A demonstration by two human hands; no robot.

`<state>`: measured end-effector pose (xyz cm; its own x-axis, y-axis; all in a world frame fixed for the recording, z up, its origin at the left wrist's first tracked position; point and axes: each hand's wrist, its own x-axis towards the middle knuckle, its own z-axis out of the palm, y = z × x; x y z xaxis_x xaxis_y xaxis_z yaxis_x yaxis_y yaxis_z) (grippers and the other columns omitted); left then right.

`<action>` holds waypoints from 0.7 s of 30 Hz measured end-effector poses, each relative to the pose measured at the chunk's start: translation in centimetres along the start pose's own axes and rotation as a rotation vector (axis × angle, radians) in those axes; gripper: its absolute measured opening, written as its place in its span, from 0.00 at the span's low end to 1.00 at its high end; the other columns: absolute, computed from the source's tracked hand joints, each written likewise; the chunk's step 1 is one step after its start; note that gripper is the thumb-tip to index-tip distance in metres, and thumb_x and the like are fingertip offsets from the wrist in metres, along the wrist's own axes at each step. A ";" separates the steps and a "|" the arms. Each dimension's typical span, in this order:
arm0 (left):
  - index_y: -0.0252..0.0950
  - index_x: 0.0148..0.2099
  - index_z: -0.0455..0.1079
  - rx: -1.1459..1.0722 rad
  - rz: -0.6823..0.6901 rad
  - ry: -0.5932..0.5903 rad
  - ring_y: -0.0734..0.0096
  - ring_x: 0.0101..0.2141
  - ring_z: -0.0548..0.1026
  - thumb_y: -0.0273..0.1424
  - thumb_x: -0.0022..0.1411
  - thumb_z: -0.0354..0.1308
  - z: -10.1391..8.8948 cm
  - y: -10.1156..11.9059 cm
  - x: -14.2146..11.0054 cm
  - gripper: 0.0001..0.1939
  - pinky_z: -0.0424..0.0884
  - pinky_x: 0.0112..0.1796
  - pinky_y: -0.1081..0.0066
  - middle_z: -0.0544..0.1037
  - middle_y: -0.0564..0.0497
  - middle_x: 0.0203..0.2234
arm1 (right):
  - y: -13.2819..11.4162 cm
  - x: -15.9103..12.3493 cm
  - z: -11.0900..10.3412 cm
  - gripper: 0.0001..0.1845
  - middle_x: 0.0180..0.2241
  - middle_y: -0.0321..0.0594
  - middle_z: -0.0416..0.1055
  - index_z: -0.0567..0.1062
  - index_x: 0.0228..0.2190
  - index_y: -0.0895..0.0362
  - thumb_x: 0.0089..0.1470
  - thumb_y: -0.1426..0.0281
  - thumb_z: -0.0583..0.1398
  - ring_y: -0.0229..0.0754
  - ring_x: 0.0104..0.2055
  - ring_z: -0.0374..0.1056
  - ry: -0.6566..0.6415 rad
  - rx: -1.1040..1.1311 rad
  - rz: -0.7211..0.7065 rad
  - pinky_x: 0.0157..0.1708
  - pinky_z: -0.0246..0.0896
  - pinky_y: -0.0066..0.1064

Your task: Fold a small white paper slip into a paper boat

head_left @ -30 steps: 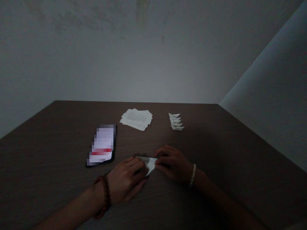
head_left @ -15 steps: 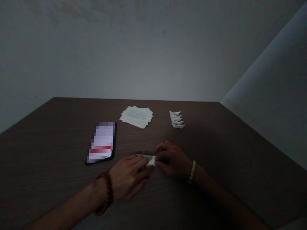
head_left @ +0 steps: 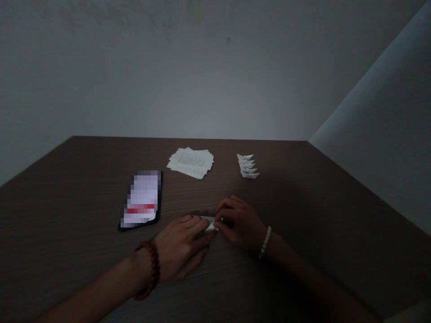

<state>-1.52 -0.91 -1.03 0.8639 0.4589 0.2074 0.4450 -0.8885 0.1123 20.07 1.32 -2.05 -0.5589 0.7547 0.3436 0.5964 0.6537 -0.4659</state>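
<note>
The left hand (head_left: 180, 249) and right hand (head_left: 239, 223) are close together, their fingertips clamped on a small folded strip of white paper (head_left: 210, 225) lying on the dark brown wood-grain table (head_left: 67, 202) between them. The thin paper looks light, soft and easily creased; its folded edges seem the best hold.

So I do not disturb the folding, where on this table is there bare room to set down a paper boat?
Bare wood lies right of the paper boats and left of the phone. It is crowded around the folded paper, between the left hand and right hand.
</note>
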 end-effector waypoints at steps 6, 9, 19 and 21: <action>0.34 0.55 0.64 -0.005 -0.006 0.010 0.59 0.39 0.68 0.29 0.62 0.49 -0.3 0.2 -0.1 0.19 0.68 0.40 0.59 0.69 0.43 0.40 | 0.2 -0.7 -2.0 0.02 0.38 0.41 0.68 0.74 0.32 0.57 0.53 0.73 0.61 0.41 0.40 0.63 0.162 -0.033 0.022 0.43 0.60 0.35; 0.34 0.55 0.63 0.001 -0.015 0.001 0.58 0.41 0.68 0.29 0.62 0.49 -0.3 0.2 -0.1 0.19 0.68 0.41 0.58 0.70 0.43 0.42 | -0.2 -1.7 -2.7 0.05 0.40 0.41 0.68 0.75 0.34 0.55 0.53 0.74 0.60 0.42 0.40 0.62 0.035 -0.101 -0.048 0.40 0.60 0.34; 0.32 0.56 0.63 0.037 0.038 0.007 0.59 0.41 0.69 0.29 0.63 0.47 0.0 0.1 0.0 0.20 0.66 0.42 0.60 0.71 0.45 0.49 | -0.5 -3.3 -1.3 0.14 0.41 0.41 0.67 0.73 0.44 0.53 0.54 0.74 0.57 0.44 0.41 0.59 -0.109 -0.243 -0.147 0.41 0.58 0.37; 0.33 0.55 0.64 0.045 0.040 0.031 0.60 0.41 0.70 0.29 0.62 0.47 0.1 0.1 0.1 0.20 0.66 0.42 0.60 0.72 0.45 0.49 | -0.6 -3.3 -1.4 0.15 0.41 0.41 0.67 0.72 0.45 0.53 0.54 0.74 0.57 0.44 0.41 0.59 -0.128 -0.258 -0.130 0.41 0.57 0.37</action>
<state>-1.40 -0.94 -1.10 0.8736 0.4225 0.2413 0.4213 -0.9050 0.0594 22.40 -1.44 -1.75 -0.6983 0.6615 0.2735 0.6326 0.7491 -0.1968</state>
